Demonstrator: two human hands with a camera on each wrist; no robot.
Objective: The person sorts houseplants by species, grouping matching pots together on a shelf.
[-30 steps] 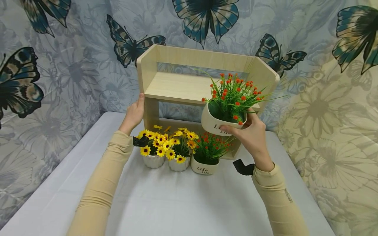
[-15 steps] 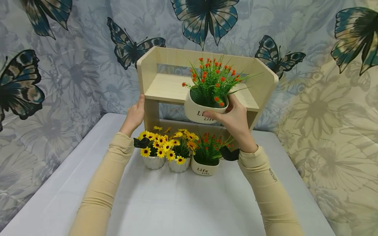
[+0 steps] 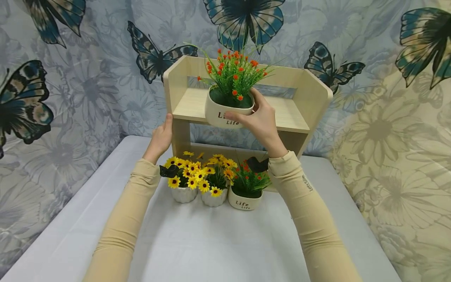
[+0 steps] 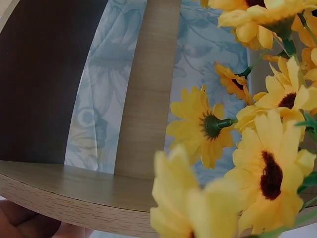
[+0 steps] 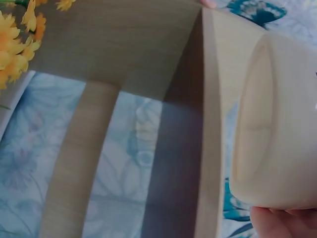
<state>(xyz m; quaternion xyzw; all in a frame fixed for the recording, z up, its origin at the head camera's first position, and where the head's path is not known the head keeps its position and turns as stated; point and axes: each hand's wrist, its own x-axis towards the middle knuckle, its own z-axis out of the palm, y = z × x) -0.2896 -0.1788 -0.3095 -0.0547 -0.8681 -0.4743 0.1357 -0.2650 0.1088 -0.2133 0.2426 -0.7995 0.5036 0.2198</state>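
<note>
The right hand (image 3: pixel 258 119) pinches a red-flowered pot (image 3: pixel 214 111) between thumb and fingers — held before the upper board of the shelf (image 3: pixel 290 115). Left of those fingers, the left hand (image 3: pixel 161 139) holds the shelf's side. Below them — another red pot (image 3: pixel 243 201) and two yellow-flowered pots (image 3: pixel 184 194) on the bench (image 3: pixel 218 243).

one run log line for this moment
right hand: grips red-flowered pot, lifted near upper board | left hand: touches left side of shelf | table: two yellow-flowered pots, other red-flowered pot
</note>
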